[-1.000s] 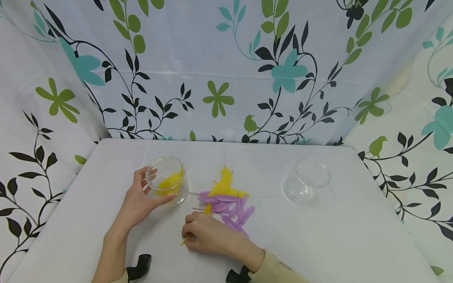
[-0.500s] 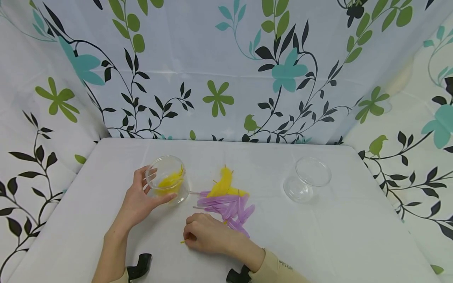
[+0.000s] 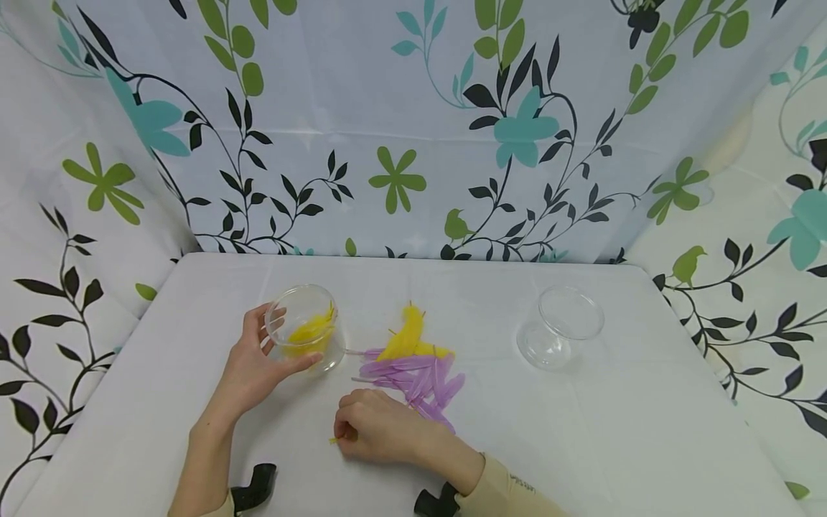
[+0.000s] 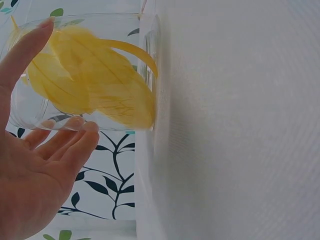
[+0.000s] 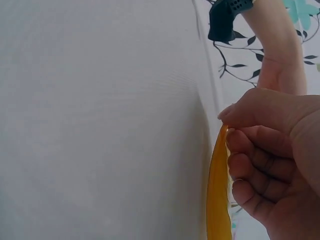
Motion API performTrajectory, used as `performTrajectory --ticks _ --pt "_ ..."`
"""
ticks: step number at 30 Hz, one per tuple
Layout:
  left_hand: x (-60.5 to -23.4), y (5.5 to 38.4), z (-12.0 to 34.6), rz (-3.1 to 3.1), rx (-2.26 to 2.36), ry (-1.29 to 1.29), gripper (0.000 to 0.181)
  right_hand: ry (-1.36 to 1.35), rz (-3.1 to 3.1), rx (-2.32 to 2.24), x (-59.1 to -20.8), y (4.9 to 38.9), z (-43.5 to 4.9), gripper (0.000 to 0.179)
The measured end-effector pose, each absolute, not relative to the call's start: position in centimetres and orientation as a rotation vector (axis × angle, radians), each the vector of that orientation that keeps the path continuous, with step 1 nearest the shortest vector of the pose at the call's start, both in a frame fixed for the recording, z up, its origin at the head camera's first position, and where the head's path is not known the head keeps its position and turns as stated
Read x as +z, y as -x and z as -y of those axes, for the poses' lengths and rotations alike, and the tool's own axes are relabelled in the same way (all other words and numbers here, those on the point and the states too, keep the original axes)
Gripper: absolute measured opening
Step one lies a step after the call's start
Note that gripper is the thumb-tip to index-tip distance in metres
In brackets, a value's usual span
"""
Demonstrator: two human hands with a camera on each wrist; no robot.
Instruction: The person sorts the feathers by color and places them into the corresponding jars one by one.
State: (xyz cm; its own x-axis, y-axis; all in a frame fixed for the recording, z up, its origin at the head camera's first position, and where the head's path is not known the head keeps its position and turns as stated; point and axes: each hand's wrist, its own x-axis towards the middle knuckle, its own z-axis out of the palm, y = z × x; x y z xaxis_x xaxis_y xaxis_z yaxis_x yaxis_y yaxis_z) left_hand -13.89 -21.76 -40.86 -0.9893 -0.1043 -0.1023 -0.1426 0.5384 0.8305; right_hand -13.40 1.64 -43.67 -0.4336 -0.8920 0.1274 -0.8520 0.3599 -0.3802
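Note:
My left hand (image 3: 255,366) grips a clear glass jar (image 3: 291,294) at the left of the table, thumb on one side and fingers round the other. Yellow feathers (image 4: 90,75) lie inside it, seen closely in the left wrist view. Low over the table, my right hand (image 3: 381,427) pinches a yellow feather (image 5: 218,192) between thumb and forefinger; its other fingers are curled. The head view shows only a small yellow end poking out past the fingers. Beyond the right hand lies a pile of purple feathers (image 3: 420,380) with yellow feathers (image 3: 407,337) at its far side.
A second clear jar (image 3: 558,337) stands at the right of the white-covered table (image 3: 614,431). Patterned cloth (image 3: 310,108) hangs behind the table and on both sides. A black wrist mount (image 3: 255,487) sits by each forearm.
A yellow feather that showed under and above the right hand has been drawn beneath it, with less of its end poking out. The left hand and jar stay put.

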Motion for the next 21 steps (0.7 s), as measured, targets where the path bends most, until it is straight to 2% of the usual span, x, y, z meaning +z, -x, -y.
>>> performTrajectory --ticks 21 --pt "-41.5 13.7 21.8 -2.742 1.484 0.192 0.117 1.452 -2.322 -1.096 -41.4 14.9 -3.4 0.006"
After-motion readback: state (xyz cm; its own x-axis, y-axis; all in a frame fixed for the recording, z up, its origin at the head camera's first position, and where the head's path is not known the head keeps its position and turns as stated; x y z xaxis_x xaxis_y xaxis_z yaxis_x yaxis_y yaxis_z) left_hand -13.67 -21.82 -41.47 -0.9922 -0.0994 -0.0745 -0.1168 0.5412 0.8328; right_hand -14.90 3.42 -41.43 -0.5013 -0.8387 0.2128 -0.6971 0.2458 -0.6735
